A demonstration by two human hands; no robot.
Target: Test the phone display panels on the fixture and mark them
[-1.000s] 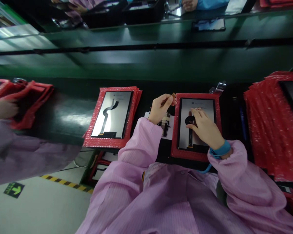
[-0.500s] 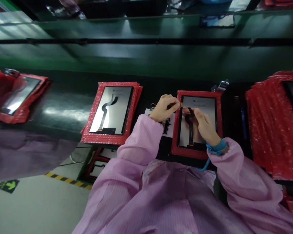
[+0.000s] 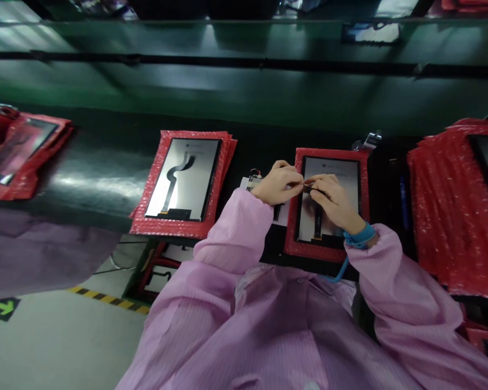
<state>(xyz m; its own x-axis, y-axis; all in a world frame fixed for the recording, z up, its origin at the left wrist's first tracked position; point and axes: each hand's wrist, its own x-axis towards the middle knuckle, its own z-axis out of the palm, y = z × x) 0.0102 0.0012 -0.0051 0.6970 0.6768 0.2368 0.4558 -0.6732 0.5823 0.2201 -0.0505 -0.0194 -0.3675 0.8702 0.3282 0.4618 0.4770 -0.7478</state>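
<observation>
Over a flat display panel [image 3: 344, 172] lying on a red bubble-wrap sleeve [image 3: 291, 238], my two hands meet fingertip to fingertip. A black ribbon cable [image 3: 318, 223] rises from the panel's near edge, and its free end is pinched in my right hand [image 3: 335, 203]. Fingers closed, my left hand [image 3: 279, 184] pinches a small connector against that end; the fingers largely hide it. Beneath my left wrist, a small circuit board [image 3: 250, 183] with wires is partly covered. A blue wrist strap [image 3: 361, 236] circles my right wrist.
Left of my arm, a second display panel [image 3: 187, 179] with a curved ribbon cable rests on red wrap. A tall red bubble-wrap stack [image 3: 451, 211] stands at the right, near a blue pen [image 3: 405, 200]. A metal object [image 3: 368, 142] sits behind my panel. Another person's sleeve [image 3: 40, 252] reaches in at left.
My right hand has brought the ribbon cable's free end up and leftward to my left fingertips. The hands were slightly apart and now touch. My view has shifted slightly.
</observation>
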